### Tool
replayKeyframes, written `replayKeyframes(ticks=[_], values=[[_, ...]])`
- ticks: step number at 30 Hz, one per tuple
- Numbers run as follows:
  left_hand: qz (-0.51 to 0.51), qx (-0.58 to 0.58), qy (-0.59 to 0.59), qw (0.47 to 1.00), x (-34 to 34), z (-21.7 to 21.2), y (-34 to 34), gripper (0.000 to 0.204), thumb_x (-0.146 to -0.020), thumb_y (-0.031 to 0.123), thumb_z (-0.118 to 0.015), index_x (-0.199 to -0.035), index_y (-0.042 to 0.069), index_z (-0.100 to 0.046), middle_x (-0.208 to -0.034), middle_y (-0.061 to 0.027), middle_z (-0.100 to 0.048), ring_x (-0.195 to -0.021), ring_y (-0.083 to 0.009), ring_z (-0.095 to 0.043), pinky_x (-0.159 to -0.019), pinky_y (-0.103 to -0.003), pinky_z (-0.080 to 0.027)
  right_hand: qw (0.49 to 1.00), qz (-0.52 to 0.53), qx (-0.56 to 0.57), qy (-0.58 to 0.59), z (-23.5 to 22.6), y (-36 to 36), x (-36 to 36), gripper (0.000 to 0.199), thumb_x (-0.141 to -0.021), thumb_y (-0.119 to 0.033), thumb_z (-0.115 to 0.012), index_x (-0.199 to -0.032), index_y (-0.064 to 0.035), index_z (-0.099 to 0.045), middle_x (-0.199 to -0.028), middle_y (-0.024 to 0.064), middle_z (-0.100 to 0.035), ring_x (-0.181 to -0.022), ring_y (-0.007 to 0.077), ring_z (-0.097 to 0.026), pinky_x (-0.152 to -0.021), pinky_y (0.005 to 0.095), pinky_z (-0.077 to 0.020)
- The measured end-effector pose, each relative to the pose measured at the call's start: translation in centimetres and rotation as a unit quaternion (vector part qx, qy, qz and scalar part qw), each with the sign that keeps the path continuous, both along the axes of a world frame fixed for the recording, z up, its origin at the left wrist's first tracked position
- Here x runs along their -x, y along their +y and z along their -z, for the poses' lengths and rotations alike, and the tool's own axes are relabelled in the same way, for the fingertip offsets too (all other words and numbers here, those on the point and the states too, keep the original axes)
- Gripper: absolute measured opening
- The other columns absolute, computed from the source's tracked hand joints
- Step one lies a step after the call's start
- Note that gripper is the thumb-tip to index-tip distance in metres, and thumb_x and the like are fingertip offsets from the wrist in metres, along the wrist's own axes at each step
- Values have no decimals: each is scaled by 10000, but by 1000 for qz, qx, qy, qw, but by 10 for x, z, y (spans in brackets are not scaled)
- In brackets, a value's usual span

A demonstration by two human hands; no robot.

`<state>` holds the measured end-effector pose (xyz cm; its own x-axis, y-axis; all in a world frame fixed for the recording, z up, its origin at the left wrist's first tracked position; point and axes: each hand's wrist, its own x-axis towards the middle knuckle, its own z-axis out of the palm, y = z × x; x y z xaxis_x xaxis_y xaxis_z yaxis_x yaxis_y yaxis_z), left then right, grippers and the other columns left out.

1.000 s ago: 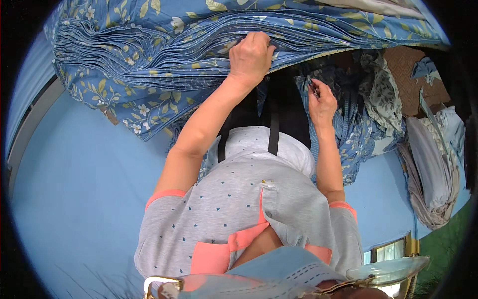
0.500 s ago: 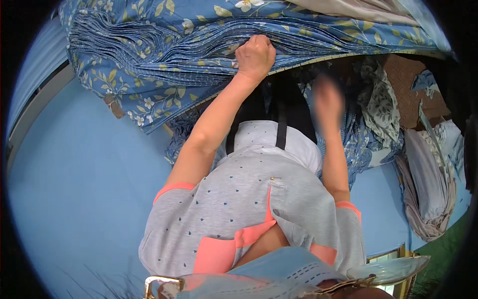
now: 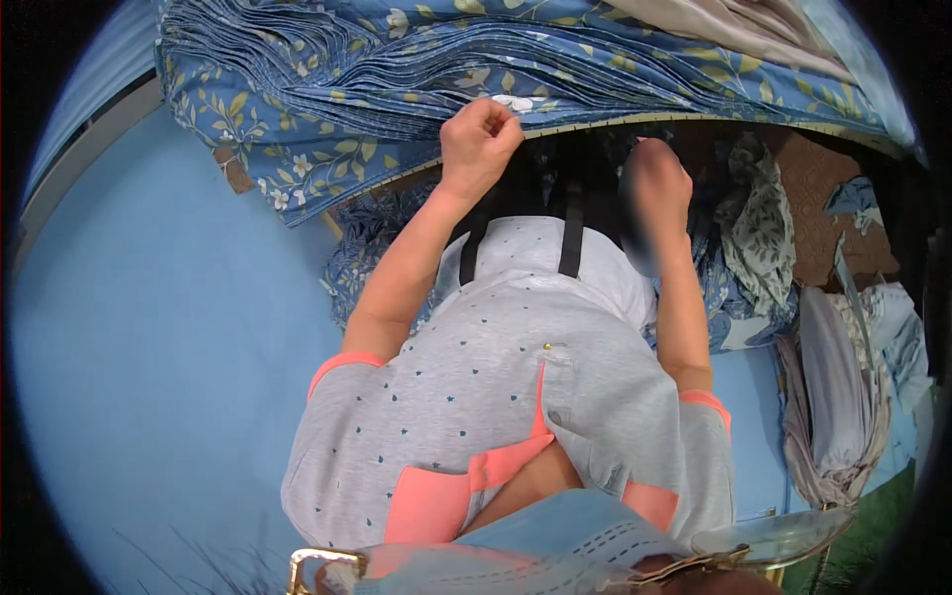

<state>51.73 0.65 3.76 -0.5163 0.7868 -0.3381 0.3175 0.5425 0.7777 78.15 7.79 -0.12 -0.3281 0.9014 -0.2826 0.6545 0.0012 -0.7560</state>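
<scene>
A long stack of blue floral fabric point(image 3: 555, 69) lies across the far side, its many edges gathered in wavy layers. My left hand point(image 3: 481, 149) is closed in a pinch at the near edge of this fabric, close to a white printed flower. Whatever is between its fingertips is too small to make out. Farther right, my right hand point(image 3: 666, 193) is held below the fabric's edge, apart from it, with the fingers curled in. A dark blurred patch covers part of that hand, so anything in it is hidden.
A pale yellow measuring tape point(image 3: 615, 123) runs along the table's near edge. Blue floral fabric point(image 3: 372, 238) hangs low beside my left arm. At the right are a grey leaf-print cloth point(image 3: 759, 228), a brown patterned board point(image 3: 813, 213) and a bundle of pale cloth point(image 3: 833, 387).
My left hand has drawn back from the top of the layered fabric toward its near edge and turned. My right hand has shifted slightly right and farther away.
</scene>
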Motion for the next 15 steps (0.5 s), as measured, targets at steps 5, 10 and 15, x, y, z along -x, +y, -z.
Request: replayKeyframes(ticks=[5,10,15], values=[[9,-54,64,996,-13,16,22,97,-850,37,-753,-913,-1,-690,-802,-47,-665,-662,-105,-633,-608,-256,-510,998,-43,-7,40,-7,5,29,225,-893,-35,-732,-1117,-45,-718,-954,116,-725,-793,230,-714,-722,306,-550],[115,-103,197,968,-11,37,36,177,-799,45,-789,-963,55,-721,-903,-86,-667,-737,-240,-686,-661,-336,-554,996,-64,-19,55,-12,11,42,232,-880,-9,-720,-1110,-41,-713,-937,129,-713,-801,266,-716,-715,320,-549],[157,-143,242,947,-11,49,41,113,-777,38,-756,-873,79,-711,-874,-64,-627,-804,-281,-667,-682,-383,-552,996,-66,-15,55,-13,12,40,239,-869,7,-716,-1103,-38,-711,-936,135,-711,-806,277,-714,-713,327,-550]])
